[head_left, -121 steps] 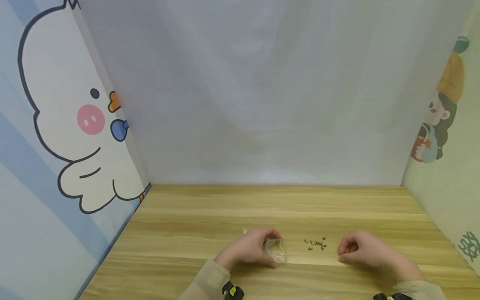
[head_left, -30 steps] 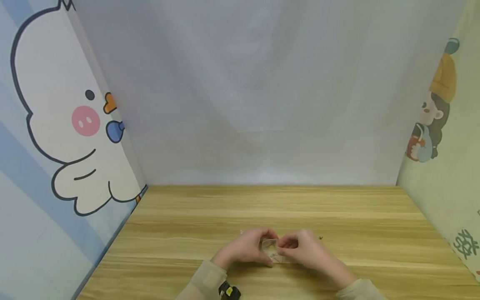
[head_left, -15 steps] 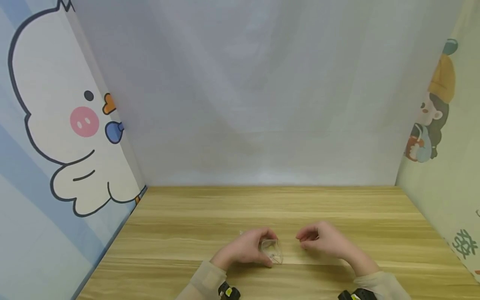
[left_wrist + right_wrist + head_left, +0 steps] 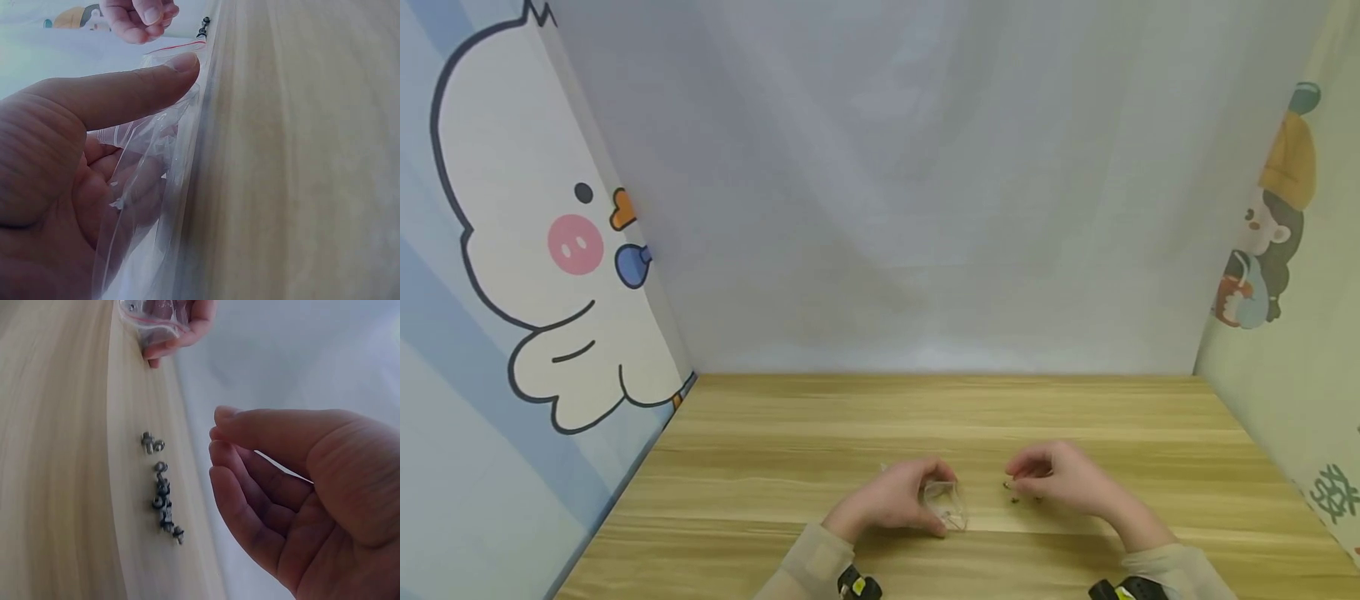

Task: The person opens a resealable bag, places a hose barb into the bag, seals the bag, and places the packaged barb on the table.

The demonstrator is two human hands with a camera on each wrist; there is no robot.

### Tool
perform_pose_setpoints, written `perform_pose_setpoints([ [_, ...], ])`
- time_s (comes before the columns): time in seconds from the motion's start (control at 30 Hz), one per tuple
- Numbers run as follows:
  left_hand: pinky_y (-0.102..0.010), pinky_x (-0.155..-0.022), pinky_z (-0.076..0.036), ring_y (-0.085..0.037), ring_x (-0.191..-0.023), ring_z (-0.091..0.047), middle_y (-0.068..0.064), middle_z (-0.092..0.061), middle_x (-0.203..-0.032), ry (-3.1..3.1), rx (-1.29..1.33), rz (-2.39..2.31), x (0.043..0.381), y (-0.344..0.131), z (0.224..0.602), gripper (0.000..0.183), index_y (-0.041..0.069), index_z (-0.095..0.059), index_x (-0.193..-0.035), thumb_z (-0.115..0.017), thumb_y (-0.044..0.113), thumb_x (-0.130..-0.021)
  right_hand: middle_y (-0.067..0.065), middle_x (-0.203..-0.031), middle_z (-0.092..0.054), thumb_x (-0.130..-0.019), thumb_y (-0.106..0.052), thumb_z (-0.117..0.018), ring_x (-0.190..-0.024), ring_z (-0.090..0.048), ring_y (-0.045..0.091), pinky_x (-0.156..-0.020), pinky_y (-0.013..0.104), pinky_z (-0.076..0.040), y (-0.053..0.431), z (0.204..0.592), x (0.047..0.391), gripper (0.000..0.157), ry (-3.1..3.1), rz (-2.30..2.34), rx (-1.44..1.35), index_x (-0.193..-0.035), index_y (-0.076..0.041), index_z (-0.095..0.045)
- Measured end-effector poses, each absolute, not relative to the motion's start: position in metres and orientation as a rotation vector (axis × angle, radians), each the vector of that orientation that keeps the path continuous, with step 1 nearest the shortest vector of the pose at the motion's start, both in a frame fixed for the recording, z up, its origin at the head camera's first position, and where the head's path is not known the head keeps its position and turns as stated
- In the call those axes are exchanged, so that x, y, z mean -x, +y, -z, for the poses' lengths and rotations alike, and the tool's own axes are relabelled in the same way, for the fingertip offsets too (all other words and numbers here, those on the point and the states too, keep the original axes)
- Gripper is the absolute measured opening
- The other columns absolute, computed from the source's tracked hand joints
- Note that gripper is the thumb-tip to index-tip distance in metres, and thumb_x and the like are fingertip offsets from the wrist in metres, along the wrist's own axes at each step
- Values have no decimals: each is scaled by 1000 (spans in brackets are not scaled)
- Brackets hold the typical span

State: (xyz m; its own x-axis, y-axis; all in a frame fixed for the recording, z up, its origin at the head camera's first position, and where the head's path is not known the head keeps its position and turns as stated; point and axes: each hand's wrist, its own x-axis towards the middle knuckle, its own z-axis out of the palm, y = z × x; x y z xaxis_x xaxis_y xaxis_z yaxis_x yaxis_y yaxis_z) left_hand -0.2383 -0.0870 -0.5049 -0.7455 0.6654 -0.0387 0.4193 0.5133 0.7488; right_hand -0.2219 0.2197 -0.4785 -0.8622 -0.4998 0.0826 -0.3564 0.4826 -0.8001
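My left hand [image 4: 898, 498] holds a small clear zip bag [image 4: 946, 506] by its sides, with the mouth facing right. In the left wrist view the thumb lies over the bag [image 4: 140, 175] and a red zip line runs along its mouth. A small metal piece shows inside the bag [image 4: 150, 328] in the right wrist view. My right hand [image 4: 1063, 477] hovers over several small screws [image 4: 1015, 500], partly hiding them from the head camera. From the right wrist, the screws [image 4: 162, 500] lie in a loose row, apart from the loosely bent fingers [image 4: 240, 512], which hold nothing visible.
The wood-grain table [image 4: 820, 417] spans the front. A pale cloth [image 4: 880, 208] hangs behind it, with cartoon-printed panels [image 4: 520, 208] on the left and right sides. Wrist cameras [image 4: 859, 583] are strapped to both wrists.
The right hand came left to the bag's mouth, then moved back right over the screws. The left hand stays on the bag, where small pieces now show inside.
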Motion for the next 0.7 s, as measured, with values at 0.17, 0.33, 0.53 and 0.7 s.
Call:
perform_pose_setpoints([
  [0.17,-32,-114,-42,-10,-127,-59,9,-68,-131,2431,-900,-1085,239,-87,507,63,16,-67,-129,-99,12,-74,3,-98,-78,-94,-9,-81,-86,-70,9,-77,27,-59,230,481,222,17,2581,1301,738,-108,2,-78],
  [0.33,-32,-114,-43,-11,-128,-59,8,-68,-132,2437,-902,-1081,239,-88,506,64,15,-67,-130,-99,13,-75,1,-98,-77,-94,-10,-81,-86,-70,9,-77,27,-59,243,485,223,16,2611,1273,723,-106,0,-79],
  [0.53,-31,-113,-43,-11,-127,-60,8,-69,-131,2447,-911,-1073,239,-88,506,63,15,-67,-129,-99,13,-74,0,-96,-77,-92,-10,-82,-85,-68,7,-77,26,-58,257,493,226,15,2619,1262,681,-104,-1,-79],
  [0.7,-32,-114,-43,-11,-127,-60,9,-69,-131,2443,-913,-1071,239,-88,505,63,15,-68,-128,-99,13,-74,-1,-93,-77,-91,-9,-82,-83,-68,6,-75,26,-57,265,497,227,12,2608,1250,703,-101,-3,-79],
])
